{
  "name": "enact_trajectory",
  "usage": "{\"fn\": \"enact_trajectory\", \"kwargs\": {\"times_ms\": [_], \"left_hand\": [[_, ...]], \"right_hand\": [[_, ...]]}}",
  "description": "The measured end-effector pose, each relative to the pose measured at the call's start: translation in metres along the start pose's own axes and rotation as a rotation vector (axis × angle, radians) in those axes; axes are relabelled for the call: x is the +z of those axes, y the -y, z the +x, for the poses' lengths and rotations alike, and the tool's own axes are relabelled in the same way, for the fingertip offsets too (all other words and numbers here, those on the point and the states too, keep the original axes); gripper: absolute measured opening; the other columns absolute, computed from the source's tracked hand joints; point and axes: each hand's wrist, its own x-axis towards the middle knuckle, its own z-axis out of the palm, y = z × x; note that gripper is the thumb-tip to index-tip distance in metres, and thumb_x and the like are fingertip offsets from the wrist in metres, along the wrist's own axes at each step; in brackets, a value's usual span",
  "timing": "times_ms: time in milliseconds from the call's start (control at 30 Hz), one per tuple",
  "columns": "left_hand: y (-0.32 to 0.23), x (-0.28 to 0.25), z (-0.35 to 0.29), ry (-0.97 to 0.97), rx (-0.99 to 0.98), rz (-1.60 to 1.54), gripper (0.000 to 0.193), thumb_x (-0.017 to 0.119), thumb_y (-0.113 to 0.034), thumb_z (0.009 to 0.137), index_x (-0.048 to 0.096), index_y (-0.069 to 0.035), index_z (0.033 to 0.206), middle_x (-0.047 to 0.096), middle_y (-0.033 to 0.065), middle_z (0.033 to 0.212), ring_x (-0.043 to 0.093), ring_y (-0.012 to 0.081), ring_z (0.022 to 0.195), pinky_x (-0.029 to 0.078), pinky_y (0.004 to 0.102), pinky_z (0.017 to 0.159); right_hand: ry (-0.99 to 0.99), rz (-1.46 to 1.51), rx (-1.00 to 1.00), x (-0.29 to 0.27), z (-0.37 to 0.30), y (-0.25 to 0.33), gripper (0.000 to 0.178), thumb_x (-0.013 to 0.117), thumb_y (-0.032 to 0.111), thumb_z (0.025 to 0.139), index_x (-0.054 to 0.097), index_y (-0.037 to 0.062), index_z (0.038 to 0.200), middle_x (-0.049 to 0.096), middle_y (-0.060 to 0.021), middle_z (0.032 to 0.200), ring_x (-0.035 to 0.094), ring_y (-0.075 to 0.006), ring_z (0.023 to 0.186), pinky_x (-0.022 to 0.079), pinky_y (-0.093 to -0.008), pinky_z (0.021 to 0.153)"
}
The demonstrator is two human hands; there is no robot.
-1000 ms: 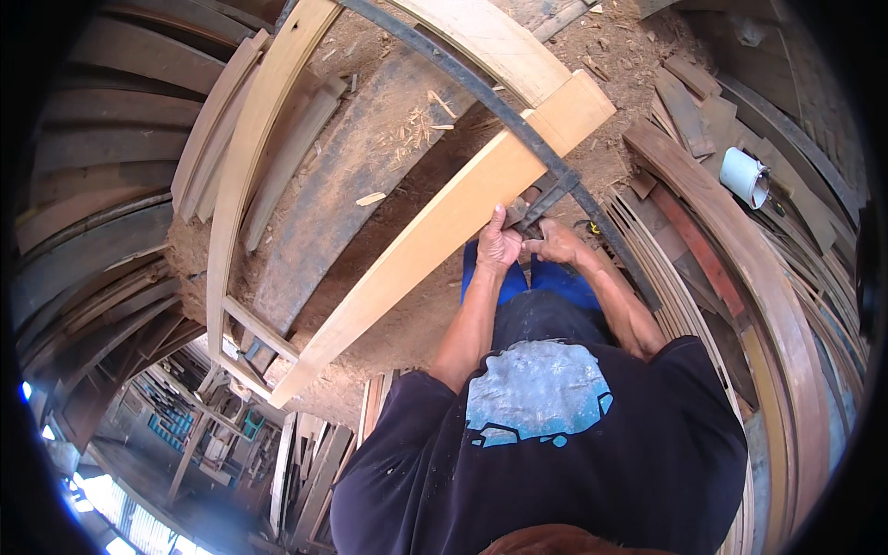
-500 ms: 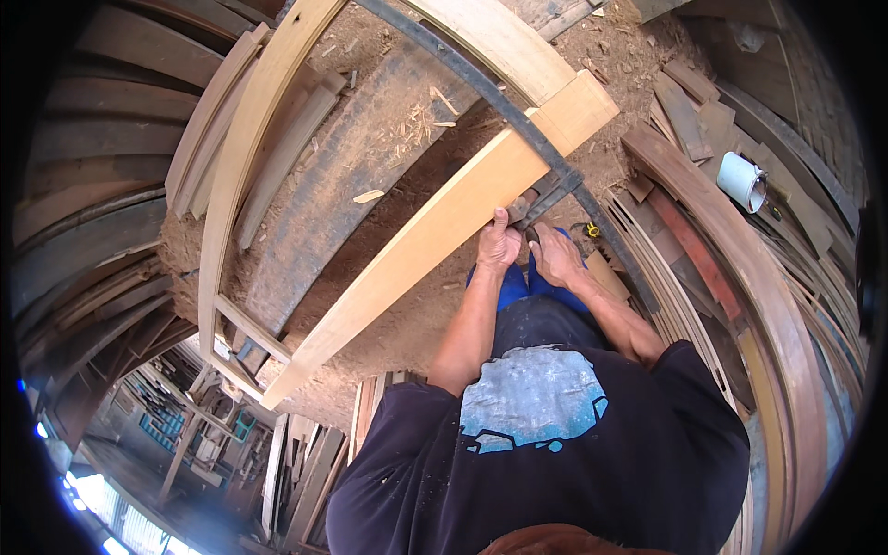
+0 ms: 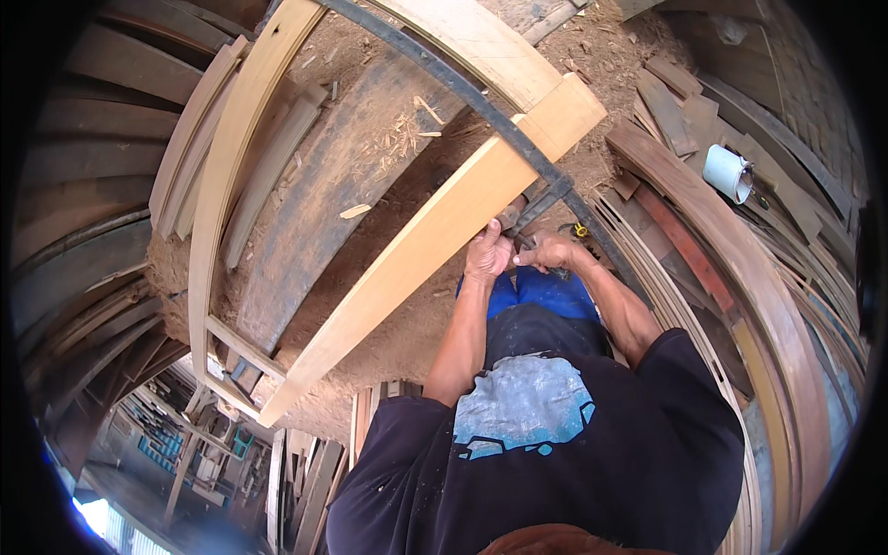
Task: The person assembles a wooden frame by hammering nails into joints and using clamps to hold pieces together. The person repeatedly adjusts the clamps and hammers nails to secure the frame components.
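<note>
A long steel bar clamp (image 3: 444, 74) lies across a pale wooden frame, over the end of its near rail (image 3: 416, 240). The clamp's jaw (image 3: 541, 203) stands on the near side of that rail, with a small brown wood block (image 3: 511, 213) beside it. My left hand (image 3: 487, 253) is at the rail's edge below the block, palm up and fingers curled; what they close on is partly hidden. Just right of it, my right hand (image 3: 555, 250) is closed round the clamp's dark screw handle, fingers wrapped from the right side.
A dark plank (image 3: 324, 185) with wood shavings lies inside the frame. To the right are stacked boards, a curved brown beam (image 3: 721, 222), a white cylindrical container (image 3: 727, 172) and a yellow-and-black tape measure (image 3: 580, 229). More timber (image 3: 102, 129) is piled at left.
My right hand has turned about the clamp's handle, from reaching upward to gripping from the right, with its elbow bent more. My left hand stays at the rail. The whole view has shifted slightly.
</note>
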Motion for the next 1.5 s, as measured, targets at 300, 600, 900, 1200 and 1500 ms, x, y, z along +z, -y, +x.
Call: {"fn": "enact_trajectory", "kwargs": {"times_ms": [300,600,900,1200,1500], "left_hand": [[0.007,-0.012,0.004,-0.018,0.087,0.082,0.043,0.073,-0.022,0.093,0.059,-0.006,0.131,0.066,0.0092,0.126,0.058,0.0284,0.124,0.041,0.0502,0.112],[0.001,-0.002,0.001,0.031,0.067,0.091,0.043,0.073,-0.021,0.093,0.058,-0.009,0.132,0.064,0.0077,0.128,0.059,0.0270,0.123,0.044,0.0506,0.109],[-0.011,0.003,0.013,0.063,0.102,0.100,0.045,0.072,-0.026,0.094,0.058,-0.007,0.133,0.064,0.0094,0.131,0.060,0.0268,0.122,0.048,0.0474,0.105],[-0.028,0.008,0.026,0.004,0.056,0.004,0.043,0.075,-0.011,0.091,0.059,-0.012,0.131,0.066,0.0041,0.127,0.059,0.0233,0.123,0.043,0.0487,0.111],[-0.030,0.021,0.020,0.005,0.044,-0.009,0.037,0.075,-0.012,0.091,0.062,-0.010,0.125,0.070,0.0072,0.120,0.063,0.0251,0.116,0.045,0.0479,0.109]], "right_hand": [[-0.760,-0.599,-0.142,0.065,-0.055,0.026,0.056,0.072,0.031,0.088,0.051,-0.0023,0.128,0.069,-0.0296,0.099,0.064,-0.0471,0.104,0.052,-0.0505,0.088],[-0.464,0.458,-0.344,0.020,-0.035,-0.012,0.084,0.075,0.042,0.087,0.045,-0.0167,0.140,0.067,-0.0241,0.120,0.067,-0.0303,0.106,0.051,-0.0401,0.092],[-0.551,0.739,-0.809,0.024,-0.035,0.103,0.048,0.073,0.028,0.090,0.058,-0.0084,0.118,0.066,-0.0082,0.107,0.060,-0.0156,0.099,0.051,-0.0335,0.086],[-0.795,-0.597,-0.117,0.057,-0.044,0.050,0.058,0.074,0.027,0.084,0.054,-0.0042,0.129,0.066,-0.0277,0.116,0.063,-0.0462,0.109,0.051,-0.0509,0.090],[-0.188,-0.151,-0.093,-0.006,-0.024,0.046,0.045,0.076,0.027,0.084,0.062,-0.0039,0.113,0.070,-0.0226,0.092,0.069,-0.0357,0.086,0.054,-0.0465,0.081]]}}
